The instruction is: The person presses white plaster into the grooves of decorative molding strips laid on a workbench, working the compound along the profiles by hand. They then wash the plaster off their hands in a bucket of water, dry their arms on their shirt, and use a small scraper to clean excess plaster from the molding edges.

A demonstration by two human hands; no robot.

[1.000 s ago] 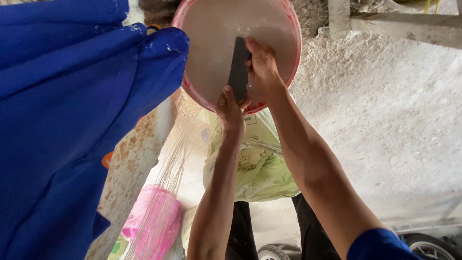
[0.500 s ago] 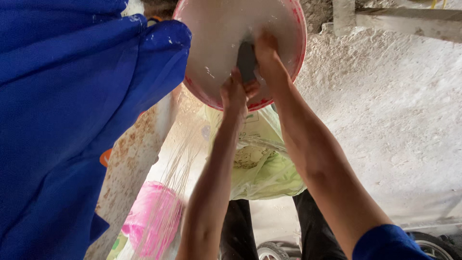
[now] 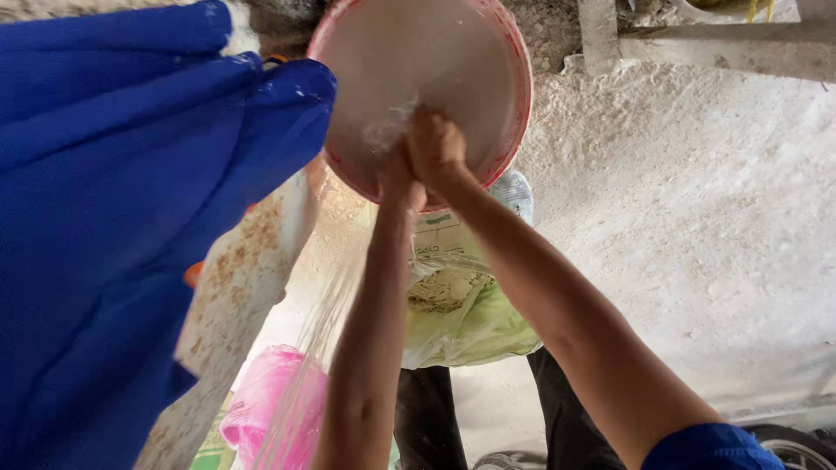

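Nearest the camera, below both hands, a blue sleeve cuff shows at the right forearm, and a pair of dark trouser legs stands between the two arms. Left of the left arm, low down, lies a pink plastic bag, with a thin clear plastic sheet streaming past it. Further left, a large blue cloth fills that side and drapes over a pale, rust-speckled panel; its upper fold comes just beside the basin's left rim. Directly under the hands, between the forearms, sits a light green sack with its mouth open and a pale crumbly mass inside. To the right of the arms spreads a rough, powder-dusted floor.

The left hand and the right hand meet, touching each other, inside the lower part of a round basin with a red rim, held tilted above the sack. The right hand's grip is curled closed; what it holds is hidden, so I cannot tell. The left hand presses beside it; how far its fingers are spread I cannot tell. A whitish smear on the basin's pale inner face lies just left of the hands.

Beyond the basin, a concrete post and ledge run along the top.
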